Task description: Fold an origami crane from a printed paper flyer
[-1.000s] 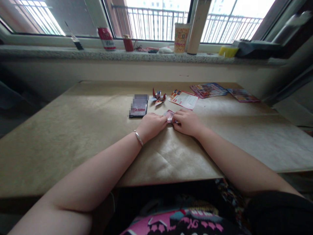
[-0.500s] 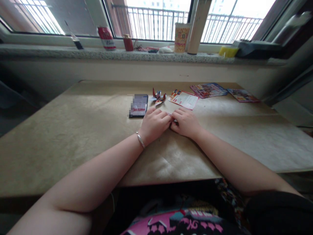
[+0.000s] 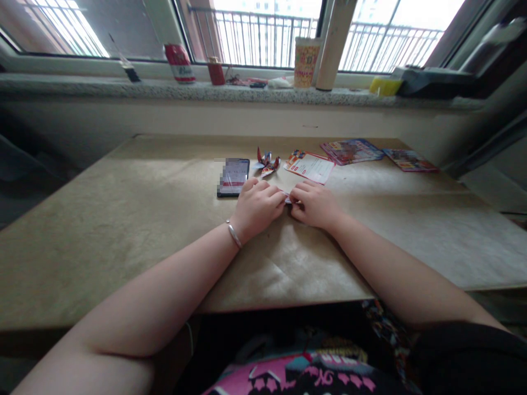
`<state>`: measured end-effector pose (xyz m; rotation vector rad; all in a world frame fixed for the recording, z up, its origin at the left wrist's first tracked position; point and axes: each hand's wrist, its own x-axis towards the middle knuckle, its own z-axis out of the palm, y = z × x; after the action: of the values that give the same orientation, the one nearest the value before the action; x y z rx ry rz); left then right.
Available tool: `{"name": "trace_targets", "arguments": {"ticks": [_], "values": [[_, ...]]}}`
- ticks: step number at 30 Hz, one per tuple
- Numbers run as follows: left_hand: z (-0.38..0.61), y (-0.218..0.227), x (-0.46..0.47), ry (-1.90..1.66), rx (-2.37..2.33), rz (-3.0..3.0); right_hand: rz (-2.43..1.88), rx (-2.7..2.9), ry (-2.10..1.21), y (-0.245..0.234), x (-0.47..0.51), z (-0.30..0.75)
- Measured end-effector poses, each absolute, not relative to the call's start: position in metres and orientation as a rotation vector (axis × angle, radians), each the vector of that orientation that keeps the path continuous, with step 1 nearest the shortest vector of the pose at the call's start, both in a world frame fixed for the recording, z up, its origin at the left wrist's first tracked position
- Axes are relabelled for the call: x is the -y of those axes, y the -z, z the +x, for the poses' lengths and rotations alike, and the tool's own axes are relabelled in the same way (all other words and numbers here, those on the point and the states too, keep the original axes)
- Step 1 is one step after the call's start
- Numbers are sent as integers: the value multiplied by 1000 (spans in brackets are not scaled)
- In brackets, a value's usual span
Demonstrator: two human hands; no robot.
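Observation:
Between my two hands on the table is a small piece of folded paper (image 3: 287, 198), mostly hidden under the fingers. My left hand (image 3: 262, 206), with a silver bangle (image 3: 234, 235) at its wrist, is closed on the paper's left part. The fingers of my right hand (image 3: 313, 203) are curled and pressed on its right end. Just beyond my left hand lies a phone (image 3: 235, 178) with its screen lit. A folded paper figure (image 3: 268, 163) with red pointed tips stands beside the phone. Right of it lie printed sheets (image 3: 312, 167), the top one mostly white.
Colourful printed cards (image 3: 351, 151) lie at the table's back right, with another card stack (image 3: 409, 159) beside them. On the stone windowsill (image 3: 247, 94) stand a red can (image 3: 179, 63), a red bottle (image 3: 216, 72), a patterned cup (image 3: 306, 63) and a yellow sponge-like block (image 3: 385, 86).
My hands have moved slightly apart, the left one a little to the left. A bit more of the paper shows between them.

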<state>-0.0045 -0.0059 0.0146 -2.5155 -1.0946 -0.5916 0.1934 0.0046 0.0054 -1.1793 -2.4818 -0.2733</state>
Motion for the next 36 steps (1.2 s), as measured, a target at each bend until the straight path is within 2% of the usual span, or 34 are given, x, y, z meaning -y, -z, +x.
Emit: {"name": "trace_targets", "arguments": {"ticks": [36], "values": [[-14, -8, -6, 661, 1295, -2486, -1296, 2464, -22, -15, -15, 225]]}}
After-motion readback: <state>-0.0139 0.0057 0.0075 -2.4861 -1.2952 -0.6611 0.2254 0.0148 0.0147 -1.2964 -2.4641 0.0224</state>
